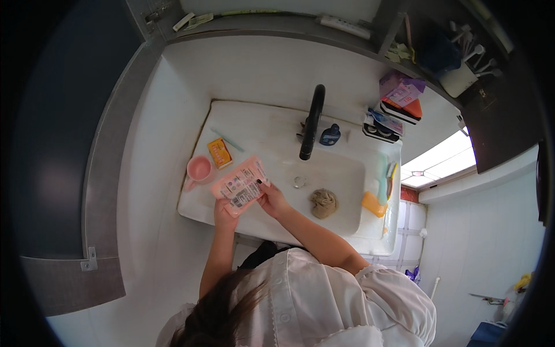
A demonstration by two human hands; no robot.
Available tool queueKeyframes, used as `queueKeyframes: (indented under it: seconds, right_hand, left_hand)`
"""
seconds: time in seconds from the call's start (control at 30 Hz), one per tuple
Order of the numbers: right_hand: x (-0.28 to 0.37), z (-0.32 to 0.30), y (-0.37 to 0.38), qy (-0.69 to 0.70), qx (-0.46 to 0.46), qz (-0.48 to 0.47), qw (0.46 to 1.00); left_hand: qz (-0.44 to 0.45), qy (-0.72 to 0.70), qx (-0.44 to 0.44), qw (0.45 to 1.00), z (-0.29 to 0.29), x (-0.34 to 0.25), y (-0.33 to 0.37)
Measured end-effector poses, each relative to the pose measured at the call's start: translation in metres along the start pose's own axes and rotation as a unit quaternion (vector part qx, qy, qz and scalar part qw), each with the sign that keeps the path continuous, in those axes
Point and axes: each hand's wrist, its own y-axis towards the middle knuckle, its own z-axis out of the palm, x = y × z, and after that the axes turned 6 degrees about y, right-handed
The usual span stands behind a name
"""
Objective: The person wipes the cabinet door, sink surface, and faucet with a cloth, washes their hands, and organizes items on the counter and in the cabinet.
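A flat pink pouch (241, 180) with a printed label and a barcode is held over the left part of the washbasin (260, 118). My left hand (225, 215) grips its lower left edge. On its right side, my right hand (272, 198) is closed with the thumb on top of the label. Just left of the pouch stands a pink mug (200, 169). An orange-yellow box (219, 152) lies behind the mug, and a pale blue toothbrush-like stick (228, 140) rests beyond it. The undersides of both hands are hidden.
A black faucet (313, 121) arches over the bowl, where a crumpled tan cloth (324, 203) lies by the drain (299, 182). Behind is a dark blue bottle (330, 135). A yellow-orange item (374, 205) sits on the right rim. A grey cabinet shelf (272, 26) runs above; boxes (402, 95) stack at back right.
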Motion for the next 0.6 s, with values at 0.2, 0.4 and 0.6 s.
queueKeyframes:
  seconds: [0.2, 0.4, 0.6]
  right_hand:
    - [0.084, 0.024, -0.005, -0.552, -0.033, -0.107, 0.826]
    - [0.108, 0.027, -0.006, -0.609, 0.039, -0.161, 0.776]
    - [0.164, 0.006, 0.037, -0.78, -0.204, -0.274, 0.524]
  left_hand:
    - [-0.19, 0.185, 0.162, 0.95, -0.042, 0.004, 0.023]
    - [-0.223, 0.264, 0.109, 0.932, 0.008, 0.051, 0.05]
    - [-0.186, 0.216, 0.0, 0.959, 0.046, 0.101, 0.041]
